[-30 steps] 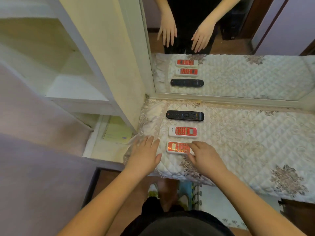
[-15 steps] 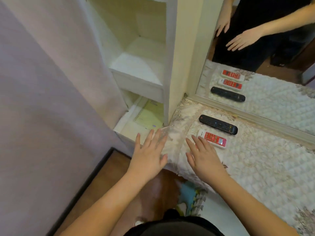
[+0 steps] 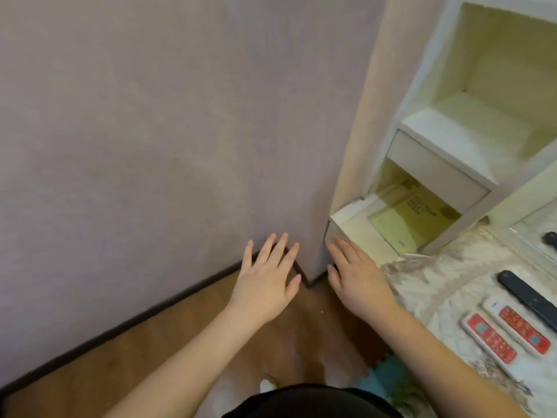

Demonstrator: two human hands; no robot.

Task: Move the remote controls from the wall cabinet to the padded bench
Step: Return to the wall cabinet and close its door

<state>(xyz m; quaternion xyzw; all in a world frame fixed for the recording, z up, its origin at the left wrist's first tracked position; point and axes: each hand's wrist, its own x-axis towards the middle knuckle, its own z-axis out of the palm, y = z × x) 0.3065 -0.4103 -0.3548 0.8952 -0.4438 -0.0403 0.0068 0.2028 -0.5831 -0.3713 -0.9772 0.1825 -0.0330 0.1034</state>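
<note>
Three remotes lie side by side on the padded bench (image 3: pixel 446 285) at the right edge: a black remote (image 3: pixel 524 297), a white and red remote (image 3: pixel 517 325), and a second white and red remote (image 3: pixel 485 339) nearest me. The cream wall cabinet (image 3: pixel 437 164) stands to the bench's left with open shelves. My left hand (image 3: pixel 265 282) hovers flat with spread fingers in front of the wall, holding nothing. My right hand (image 3: pixel 355 276) is also flat and empty, its fingertips at the cabinet's lower front corner.
A yellow-green notebook (image 3: pixel 391 227) lies on the cabinet's lowest shelf. A mauve wall (image 3: pixel 150 131) fills the left, with dark skirting above a brown wooden floor (image 3: pixel 120 366). A mirror edge (image 3: pixel 539 233) shows at the far right. A blue foam mat (image 3: pixel 388 378) lies below.
My head has turned left, so the bench and remotes slid to the right edge. Both hands left the bench and now hover near the wall and cabinet corner, still empty.
</note>
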